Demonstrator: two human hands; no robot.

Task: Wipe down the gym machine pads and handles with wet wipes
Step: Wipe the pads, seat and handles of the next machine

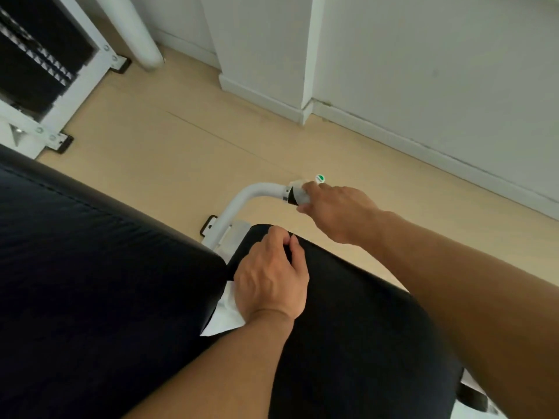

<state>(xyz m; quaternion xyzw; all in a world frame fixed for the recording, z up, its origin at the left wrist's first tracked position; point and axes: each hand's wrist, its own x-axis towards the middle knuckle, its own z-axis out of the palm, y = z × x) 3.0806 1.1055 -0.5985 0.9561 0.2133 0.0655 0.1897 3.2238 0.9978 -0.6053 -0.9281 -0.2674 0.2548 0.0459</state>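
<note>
A black padded seat (357,313) fills the lower middle, with a larger black back pad (90,267) at the left. My left hand (270,278) rests on the seat's near-left edge, fingers loosely curled; a white wipe (222,316) shows from under it in the gap between the pads. A white curved handle bar (245,201) rises beside the seat and ends in a black grip. My right hand (335,207) is wrapped around that grip with a white wet wipe (298,193) between palm and handle. A green-and-white end cap (320,178) shows past the fingers.
Beige floor (169,140) lies beyond the machine. A white frame with a black weight stack (39,58) stands at the upper left, next to a white tube (136,31). White walls and baseboard (423,140) run along the back and right.
</note>
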